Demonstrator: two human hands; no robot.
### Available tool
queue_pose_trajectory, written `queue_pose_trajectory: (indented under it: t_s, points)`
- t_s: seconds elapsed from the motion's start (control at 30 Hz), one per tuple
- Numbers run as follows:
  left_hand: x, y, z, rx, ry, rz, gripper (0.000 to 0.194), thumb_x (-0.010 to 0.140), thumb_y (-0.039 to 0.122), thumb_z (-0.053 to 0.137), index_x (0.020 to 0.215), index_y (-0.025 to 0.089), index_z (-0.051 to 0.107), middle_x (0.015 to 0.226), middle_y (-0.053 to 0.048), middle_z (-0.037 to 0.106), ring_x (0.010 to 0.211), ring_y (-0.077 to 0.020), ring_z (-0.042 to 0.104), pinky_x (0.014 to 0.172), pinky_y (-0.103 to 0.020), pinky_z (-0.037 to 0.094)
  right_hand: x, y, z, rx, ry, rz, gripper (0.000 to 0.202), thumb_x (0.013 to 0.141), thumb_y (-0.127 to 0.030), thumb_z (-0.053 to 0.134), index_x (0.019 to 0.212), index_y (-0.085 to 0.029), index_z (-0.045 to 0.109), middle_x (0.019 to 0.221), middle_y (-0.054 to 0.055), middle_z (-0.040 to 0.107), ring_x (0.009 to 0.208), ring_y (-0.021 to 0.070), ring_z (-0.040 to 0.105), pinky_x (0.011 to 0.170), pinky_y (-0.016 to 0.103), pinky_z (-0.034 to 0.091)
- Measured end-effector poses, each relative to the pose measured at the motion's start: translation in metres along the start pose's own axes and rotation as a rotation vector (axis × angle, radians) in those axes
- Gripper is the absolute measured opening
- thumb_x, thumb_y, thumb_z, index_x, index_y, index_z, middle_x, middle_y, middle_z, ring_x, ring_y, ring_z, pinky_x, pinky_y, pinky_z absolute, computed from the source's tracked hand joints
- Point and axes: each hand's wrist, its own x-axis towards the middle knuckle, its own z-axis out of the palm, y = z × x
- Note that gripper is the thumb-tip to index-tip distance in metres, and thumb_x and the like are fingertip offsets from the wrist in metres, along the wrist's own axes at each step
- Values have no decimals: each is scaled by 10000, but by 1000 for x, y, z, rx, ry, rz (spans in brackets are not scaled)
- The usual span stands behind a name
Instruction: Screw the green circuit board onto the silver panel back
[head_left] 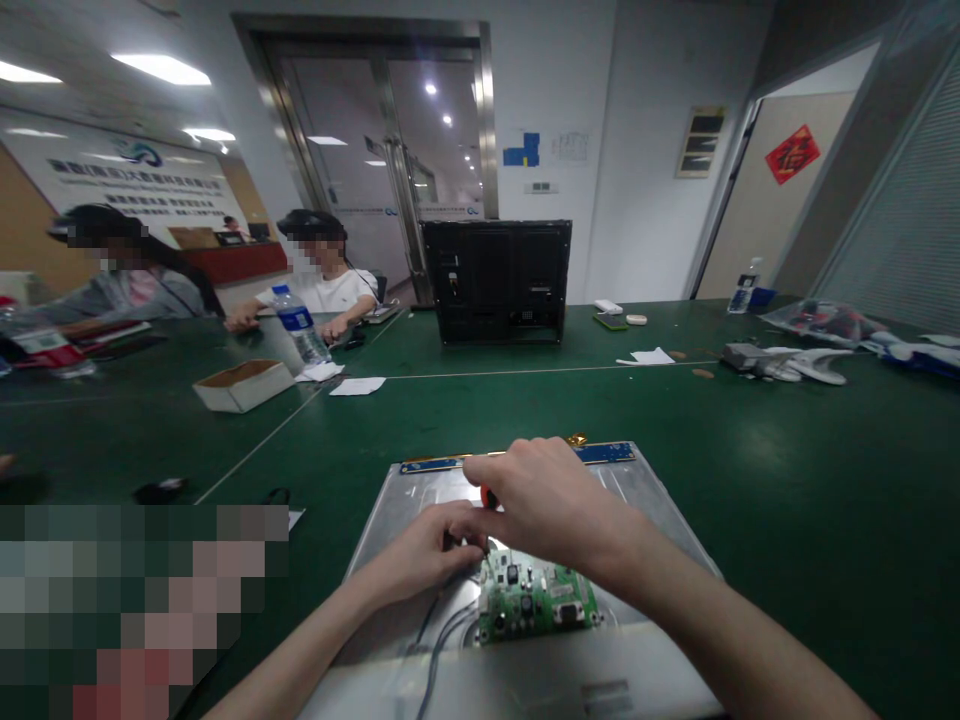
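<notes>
A flat metal-backed display panel (660, 515) lies on the green table before me, with a blue circuit strip (611, 453) along its far edge. On its back sits a green circuit board (536, 597). My right hand (551, 490) is closed around a screwdriver (488, 497); only a bit of its red and black handle shows, held above the board's far left corner. Close beside it, my left hand (442, 540) has its fingers pinched at that corner, and what they hold is hidden. Grey cables (439, 640) run from the board's left side over the panel.
A black monitor housing (499, 280) stands upright ahead. To the left are an open white box (244, 385), a water bottle (301, 325) and paper (358, 386). White gloves (802, 363) lie at right. Two people sit at the table's far left; a blurred-out patch covers the lower left.
</notes>
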Motion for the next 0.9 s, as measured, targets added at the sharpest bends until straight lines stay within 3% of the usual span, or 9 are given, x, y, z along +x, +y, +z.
queue_pose_trajectory:
  t_s: [0.13,0.27,0.53,0.77,0.9]
  points:
    - [0,-4,0,-10,-20,-29,114,741,231,578,810,156,629,799,-22,642,751,-180,579,685,-276,459,2,0,2,-20,-12,8,263,864,-415,529,737,-209,634,630,17,645,545,119,507,481,268,170]
    - [0,-2,0,-4,-24,-21,113,746,247,581,797,157,626,785,-17,638,736,-176,565,671,-271,454,2,1,3,-42,-8,16,136,838,-309,522,823,-204,608,656,18,652,542,127,517,478,271,165]
    - [0,1,1,48,20,-7,92,715,226,574,738,150,619,710,-4,612,701,-178,532,624,-260,419,0,0,3,40,26,-55,177,809,-334,562,926,-205,532,763,6,686,573,136,554,465,266,164]
    - [-1,3,-1,22,8,-22,120,722,218,573,809,164,634,751,-2,635,696,-170,545,643,-263,439,3,0,1,5,4,-9,265,855,-470,536,807,-226,627,674,11,663,570,134,528,483,262,174]
    - [0,2,0,-20,-1,-23,120,726,227,577,814,155,618,783,-14,633,719,-176,561,664,-275,447,4,-2,0,-20,-8,11,227,858,-404,530,789,-209,624,655,21,653,557,131,523,481,264,176]
